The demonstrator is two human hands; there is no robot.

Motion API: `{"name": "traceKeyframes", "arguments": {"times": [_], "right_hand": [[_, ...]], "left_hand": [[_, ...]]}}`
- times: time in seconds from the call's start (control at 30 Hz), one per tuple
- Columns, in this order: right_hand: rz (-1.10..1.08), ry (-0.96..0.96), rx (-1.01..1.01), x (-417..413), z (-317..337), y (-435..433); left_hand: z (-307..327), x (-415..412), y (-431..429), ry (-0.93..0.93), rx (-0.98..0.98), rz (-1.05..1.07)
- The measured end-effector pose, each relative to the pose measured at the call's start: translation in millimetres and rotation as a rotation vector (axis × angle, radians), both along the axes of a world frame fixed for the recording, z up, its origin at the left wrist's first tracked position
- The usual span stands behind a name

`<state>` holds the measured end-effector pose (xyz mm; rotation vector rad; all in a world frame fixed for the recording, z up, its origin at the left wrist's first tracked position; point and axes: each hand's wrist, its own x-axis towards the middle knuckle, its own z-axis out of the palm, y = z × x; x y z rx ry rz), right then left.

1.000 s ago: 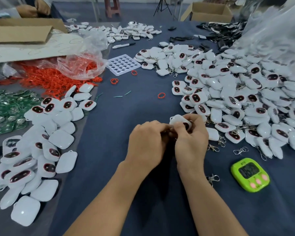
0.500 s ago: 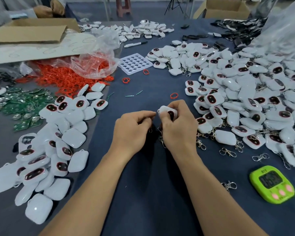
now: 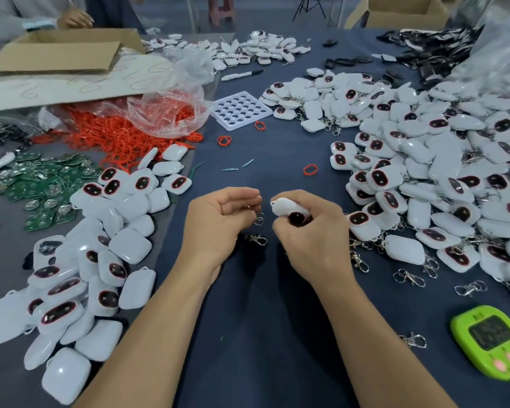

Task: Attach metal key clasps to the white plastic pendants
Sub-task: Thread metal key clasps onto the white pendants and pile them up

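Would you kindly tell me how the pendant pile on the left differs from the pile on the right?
The left pile is smaller and shows no clasps; the right pile is far larger, with metal clasps visible along its near edge. Both hold white pendants, many showing dark oval faces, on the same blue cloth.

Dark blue table [image 3: 271, 148], white pendants [image 3: 418, 160], clasps [image 3: 408, 276], green timer [image 3: 493, 343]

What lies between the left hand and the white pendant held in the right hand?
In the head view, only a small metal ring hanging from the left hand lies there, with bare blue cloth behind; it does not yet touch the pendant in the right hand.
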<state>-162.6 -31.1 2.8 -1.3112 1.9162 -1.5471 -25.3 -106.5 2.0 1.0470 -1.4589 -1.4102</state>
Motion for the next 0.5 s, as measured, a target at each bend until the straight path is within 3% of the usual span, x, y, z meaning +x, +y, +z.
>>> {"name": "traceKeyframes", "arguments": {"times": [0.17, 0.3, 0.5], "right_hand": [[-0.034, -0.069, 0.051, 5.4, -3.9, 0.5], [-0.028, -0.247, 0.068, 1.8, -2.4, -0.1], [0.073, -0.179, 0.079, 2.5, -4.1, 0.3]], "left_hand": [[2.6, -4.0, 6.0, 0.013, 0.015, 0.045], [5.0, -7.1, 15.6, -0.12, -0.132, 0.112], [7.6, -10.5, 23.4, -0.107, -0.232, 0.104]]}}
